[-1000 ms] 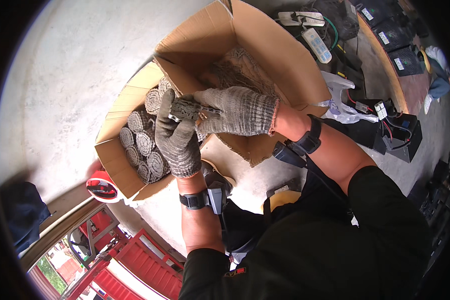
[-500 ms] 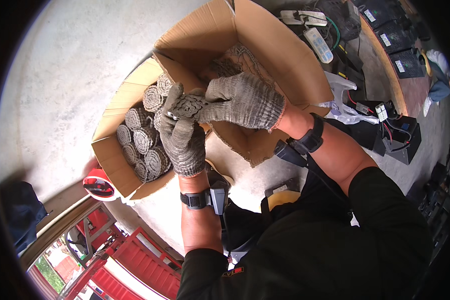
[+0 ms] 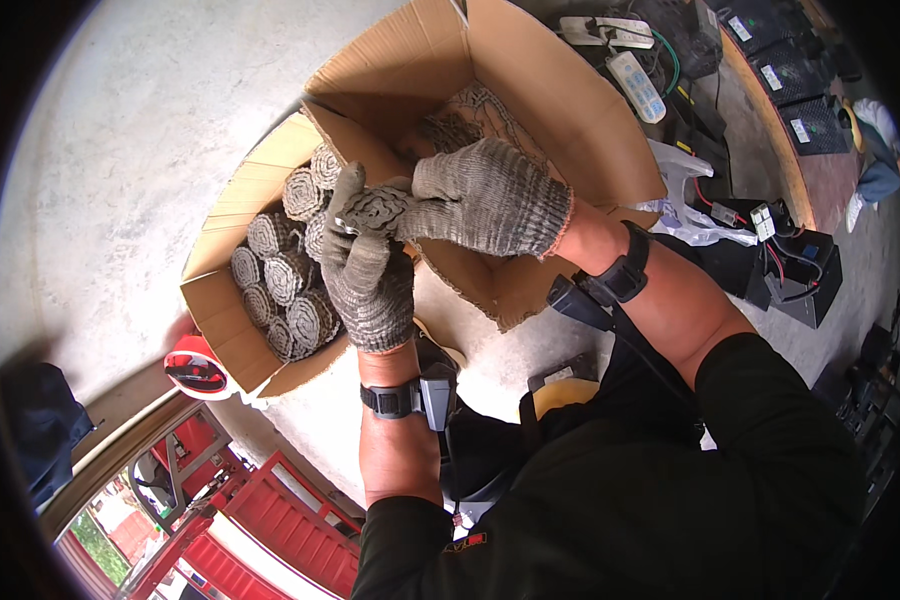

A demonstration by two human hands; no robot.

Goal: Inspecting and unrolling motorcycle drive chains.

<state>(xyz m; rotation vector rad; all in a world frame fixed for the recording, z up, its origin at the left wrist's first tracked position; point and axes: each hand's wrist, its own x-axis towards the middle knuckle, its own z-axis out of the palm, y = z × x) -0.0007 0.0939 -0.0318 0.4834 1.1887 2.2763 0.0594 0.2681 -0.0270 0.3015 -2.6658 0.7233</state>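
Both my hands wear grey knitted gloves and grip one coiled grey metal chain roll between them. My left hand holds it from below, my right hand from the right. They hover over the inner edge of two open cardboard boxes. The left box holds several coiled chain rolls standing on end. The right box holds loose uncoiled chain at its bottom.
The boxes sit on a pale concrete surface. A red and white tape roll lies by the left box. Power strips, black battery units with wires and a white plastic bag lie at the right. Red metal frames are below.
Both hands have lifted the chain roll a little up and away from the packed rolls in the left box. My right hand has closed further over the roll.
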